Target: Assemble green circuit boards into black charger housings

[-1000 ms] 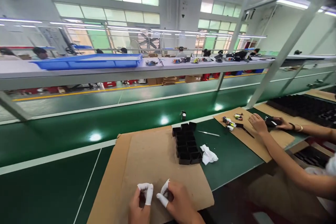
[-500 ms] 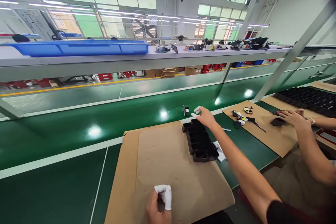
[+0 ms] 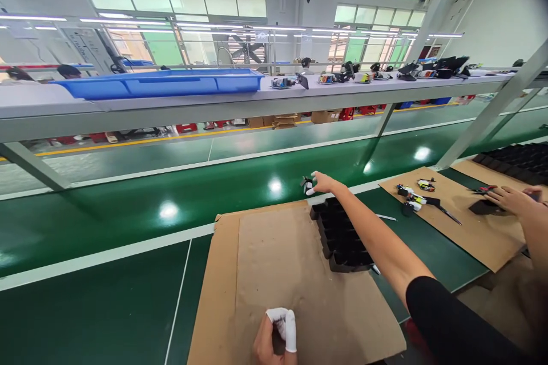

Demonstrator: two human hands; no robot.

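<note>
My right hand (image 3: 324, 183) is stretched over the green belt, white covers on thumb and index finger. The two are spread apart beside a small black-and-white part (image 3: 307, 183); whether they touch it I cannot tell. Below that forearm stand rows of black square plastic boxes (image 3: 338, 234) on a brown cardboard sheet (image 3: 274, 256). My left hand (image 3: 274, 337), also with white covers on thumb and index, is curled low over the near side of the cardboard. Its fingertips come together, and nothing shows between them.
At right, a co-worker's hand (image 3: 509, 199) is at a black box (image 3: 488, 206) on another cardboard sheet (image 3: 475, 242), where small assemblies (image 3: 413, 201) lie. Across the belt (image 3: 231, 194) runs a raised shelf (image 3: 192, 107) holding a blue tray (image 3: 162, 84).
My right hand has moved forward and left to the small black-and-white part. My left hand keeps its curled pose. The view has shifted, so the scene sits further right.
</note>
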